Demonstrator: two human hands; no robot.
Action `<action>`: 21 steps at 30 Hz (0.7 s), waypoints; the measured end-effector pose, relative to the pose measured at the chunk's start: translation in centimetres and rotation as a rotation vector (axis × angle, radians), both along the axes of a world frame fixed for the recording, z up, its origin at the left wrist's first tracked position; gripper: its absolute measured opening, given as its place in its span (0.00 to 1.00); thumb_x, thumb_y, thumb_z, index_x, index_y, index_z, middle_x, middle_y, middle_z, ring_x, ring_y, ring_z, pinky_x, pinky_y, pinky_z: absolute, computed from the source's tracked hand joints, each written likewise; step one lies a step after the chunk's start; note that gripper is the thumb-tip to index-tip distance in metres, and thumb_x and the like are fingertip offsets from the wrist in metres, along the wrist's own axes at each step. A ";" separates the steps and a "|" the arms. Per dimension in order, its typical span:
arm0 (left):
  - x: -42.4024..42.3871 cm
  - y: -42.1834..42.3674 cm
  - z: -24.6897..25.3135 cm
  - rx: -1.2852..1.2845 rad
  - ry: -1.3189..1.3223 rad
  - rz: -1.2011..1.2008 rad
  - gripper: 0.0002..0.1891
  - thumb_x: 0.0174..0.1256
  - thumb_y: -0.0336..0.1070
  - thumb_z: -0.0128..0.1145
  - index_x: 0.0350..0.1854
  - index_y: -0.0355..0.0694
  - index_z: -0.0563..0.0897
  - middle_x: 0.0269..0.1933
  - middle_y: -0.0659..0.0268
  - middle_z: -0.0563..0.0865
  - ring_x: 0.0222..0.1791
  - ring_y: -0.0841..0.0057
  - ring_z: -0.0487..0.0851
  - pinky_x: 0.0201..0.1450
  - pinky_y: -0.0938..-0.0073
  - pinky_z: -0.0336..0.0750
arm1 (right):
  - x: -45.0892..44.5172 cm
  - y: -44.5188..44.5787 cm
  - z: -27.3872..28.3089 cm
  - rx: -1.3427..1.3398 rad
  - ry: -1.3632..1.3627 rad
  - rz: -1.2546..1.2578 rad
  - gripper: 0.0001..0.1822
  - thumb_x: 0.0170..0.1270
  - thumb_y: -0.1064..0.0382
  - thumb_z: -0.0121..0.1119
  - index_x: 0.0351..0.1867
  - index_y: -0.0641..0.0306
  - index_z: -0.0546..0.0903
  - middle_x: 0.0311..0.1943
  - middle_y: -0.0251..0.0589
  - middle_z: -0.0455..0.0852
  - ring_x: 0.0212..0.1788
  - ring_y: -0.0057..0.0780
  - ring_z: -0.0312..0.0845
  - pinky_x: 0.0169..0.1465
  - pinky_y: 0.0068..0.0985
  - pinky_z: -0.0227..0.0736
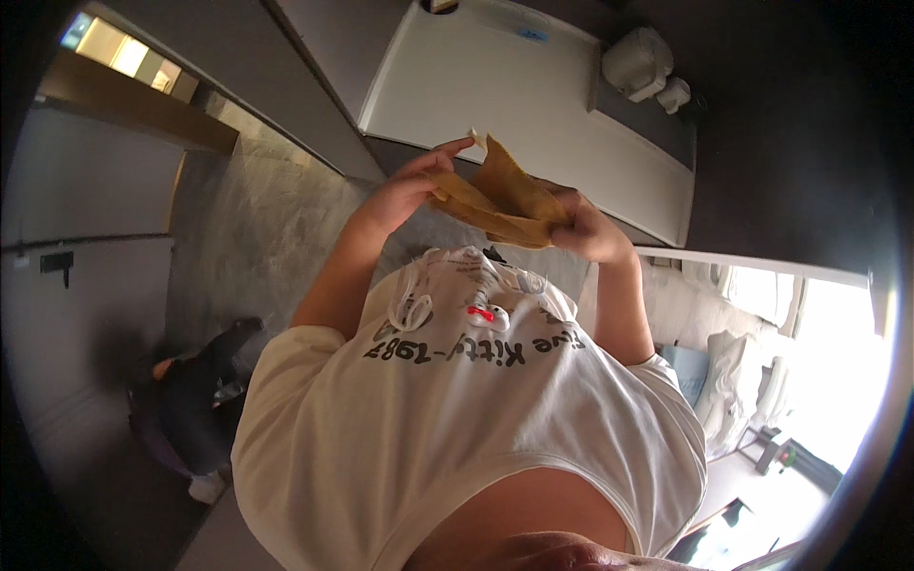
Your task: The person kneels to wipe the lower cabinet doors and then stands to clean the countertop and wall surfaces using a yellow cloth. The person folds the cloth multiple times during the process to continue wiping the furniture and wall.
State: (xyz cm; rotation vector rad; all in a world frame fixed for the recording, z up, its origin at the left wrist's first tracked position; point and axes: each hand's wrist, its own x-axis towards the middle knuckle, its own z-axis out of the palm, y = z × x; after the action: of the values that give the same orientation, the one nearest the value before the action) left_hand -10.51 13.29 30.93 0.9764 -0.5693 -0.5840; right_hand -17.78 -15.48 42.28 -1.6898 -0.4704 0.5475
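Note:
A tan-brown cloth, folded and partly spread, is held up between my hands in front of my chest. My left hand pinches its left edge, with one finger stretched toward a small whitish tip at the cloth's top. My right hand grips the bunched right end, thumb on the near side. Both hands are raised near the front edge of a white countertop. Folds hide some fingertips.
A white kettle and a white cup stand at the counter's far right. A small blue item lies on the countertop. At left, a person in dark clothes is low near a door. White bedding shows at right.

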 end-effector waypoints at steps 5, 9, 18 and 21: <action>-1.2 -0.7 -1.7 -0.130 0.243 -0.117 0.12 0.71 0.39 0.54 0.51 0.40 0.79 0.72 0.55 0.70 0.73 0.65 0.66 0.72 0.65 0.59 | -0.3 0.9 0.5 0.091 0.040 0.155 0.17 0.47 0.72 0.57 0.41 0.76 0.82 0.43 0.47 0.83 0.45 0.31 0.76 0.51 0.28 0.72; -2.5 -1.5 -2.8 -0.235 0.405 -0.178 0.18 0.70 0.44 0.57 0.56 0.39 0.80 0.66 0.59 0.77 0.69 0.67 0.71 0.70 0.62 0.63 | -0.6 0.2 -0.2 0.151 0.180 0.183 0.21 0.47 0.72 0.56 0.46 0.77 0.81 0.42 0.44 0.84 0.44 0.31 0.77 0.52 0.26 0.72; -3.2 -0.6 3.6 0.078 0.236 0.227 0.07 0.63 0.32 0.61 0.41 0.40 0.78 0.39 0.72 0.80 0.38 0.84 0.78 0.44 0.82 0.72 | -0.4 -1.9 -3.2 0.198 0.268 -0.062 0.24 0.50 0.70 0.57 0.52 0.77 0.79 0.44 0.42 0.86 0.47 0.29 0.80 0.54 0.25 0.74; -3.2 -1.2 6.9 0.268 -0.009 0.234 0.08 0.61 0.25 0.60 0.42 0.36 0.78 0.41 0.68 0.81 0.41 0.81 0.80 0.44 0.79 0.75 | -0.2 -1.6 -3.1 -0.194 0.033 -0.117 0.28 0.53 0.61 0.65 0.56 0.74 0.76 0.46 0.46 0.85 0.50 0.36 0.81 0.57 0.30 0.74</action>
State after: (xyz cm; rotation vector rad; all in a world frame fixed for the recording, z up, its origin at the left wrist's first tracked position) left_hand -13.72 12.07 37.78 1.2790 -0.3824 -0.4534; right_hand -17.94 -17.08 39.16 -1.8771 -0.2995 0.5482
